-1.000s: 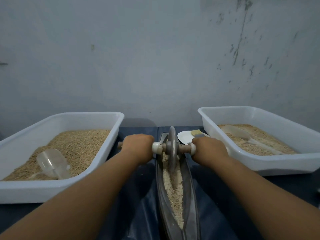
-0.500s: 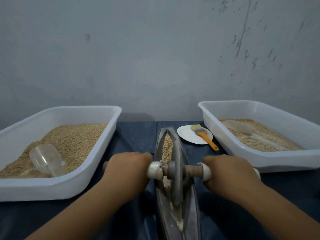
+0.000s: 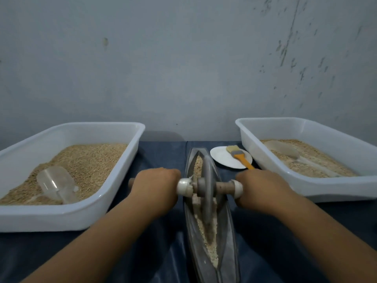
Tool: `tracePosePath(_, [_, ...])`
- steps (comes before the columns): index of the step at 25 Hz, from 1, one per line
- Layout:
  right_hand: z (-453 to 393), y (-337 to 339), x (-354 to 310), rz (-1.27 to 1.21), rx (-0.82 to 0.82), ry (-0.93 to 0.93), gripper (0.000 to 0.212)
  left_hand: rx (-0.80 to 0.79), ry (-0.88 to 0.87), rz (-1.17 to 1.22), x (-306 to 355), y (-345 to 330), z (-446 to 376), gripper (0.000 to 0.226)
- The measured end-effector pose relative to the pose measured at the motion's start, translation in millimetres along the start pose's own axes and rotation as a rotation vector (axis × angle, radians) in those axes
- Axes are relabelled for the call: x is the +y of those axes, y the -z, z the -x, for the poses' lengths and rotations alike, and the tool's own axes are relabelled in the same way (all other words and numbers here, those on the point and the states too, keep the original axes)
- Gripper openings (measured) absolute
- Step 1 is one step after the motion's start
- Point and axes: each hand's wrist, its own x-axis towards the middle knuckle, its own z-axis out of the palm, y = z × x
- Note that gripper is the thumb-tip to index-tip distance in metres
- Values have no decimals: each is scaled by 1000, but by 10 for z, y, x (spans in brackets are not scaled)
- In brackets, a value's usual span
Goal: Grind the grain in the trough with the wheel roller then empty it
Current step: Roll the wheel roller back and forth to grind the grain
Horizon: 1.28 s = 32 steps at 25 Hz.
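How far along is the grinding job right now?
Done: grain is loaded in the trough. In hand: left hand and right hand grip the wheel roller, disc in the grain. Left: more grinding, since grain looks coarse, then emptying.

Hands: 2, left hand [image 3: 155, 186] and right hand [image 3: 263, 190]
Wheel rollers: 1, wheel roller [image 3: 208, 188] between the hands
Troughs: 1, trough [image 3: 230, 248] under the roller, between the hands
White tubs: 2, left tub [image 3: 51, 217] outside the left hand, right tub [image 3: 336, 190] outside the right hand
Clear scoops: 2, left scoop [image 3: 56, 183], right scoop [image 3: 283, 149], 1 per tub
Plates: 1, plate [image 3: 222, 158] beyond the right hand
Brushes: 1, brush [image 3: 239, 157] on the plate
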Motion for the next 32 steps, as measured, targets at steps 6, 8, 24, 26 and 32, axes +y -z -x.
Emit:
tracePosePath(6, [437,44,-34,103,71,13,17,62,-37,-24,-15,-34,333,22])
tracePosePath(8, [167,45,-67,82,80,-9,16,29,26,8,-18,-71,109,16])
tracePosePath(24, [-21,-33,-13,17,28,1,18,-93,-8,11,4,16,-69,17])
tracePosePath(26, [239,53,-37,20,-1,35,17,-54,-5,-15,48,50,202,18])
tracePosePath(32, [441,200,-35,-8,-99,65,15,-43,-8,-36,15,87,328,22])
